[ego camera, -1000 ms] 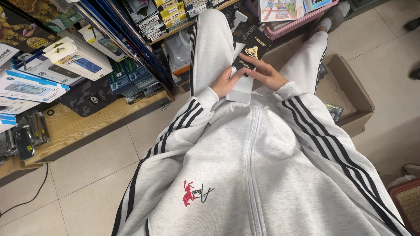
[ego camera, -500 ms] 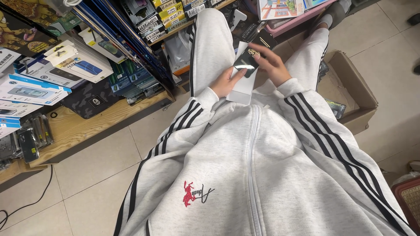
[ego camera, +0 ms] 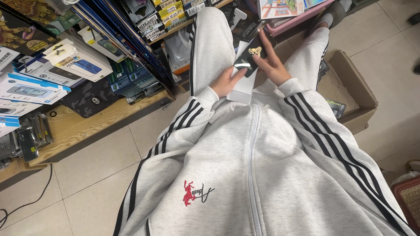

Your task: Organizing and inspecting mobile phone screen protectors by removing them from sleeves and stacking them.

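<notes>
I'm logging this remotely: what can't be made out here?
Head view only:
- Black packet: its lower part is covered by the right hand.
- White box: its underside is hidden by the left hand.
- Cardboard box: its contents are mostly blocked by the right sleeve.
</notes>
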